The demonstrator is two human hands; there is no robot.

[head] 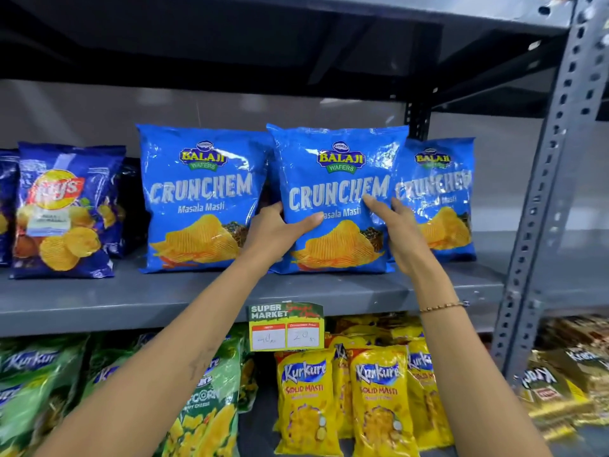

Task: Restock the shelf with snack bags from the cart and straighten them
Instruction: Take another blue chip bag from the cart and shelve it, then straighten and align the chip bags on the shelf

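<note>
Three blue Crunchem snack bags stand upright on the grey shelf (131, 301). The middle Crunchem bag (336, 166) is held by both hands: my left hand (276, 229) grips its lower left edge with the thumb across the front, and my right hand (395, 229) grips its lower right edge. It overlaps the right Crunchem bag (441, 192), which stands further back. The left Crunchem bag (201, 196) stands free beside it. The cart is out of view.
Dark blue Lay's bags (62, 209) stand at the shelf's left. A price tag (286, 328) hangs from the shelf edge. Below are green Kurkure bags (39, 384) and yellow Kurkure bags (379, 397). A perforated grey upright (543, 192) bounds the shelf on the right.
</note>
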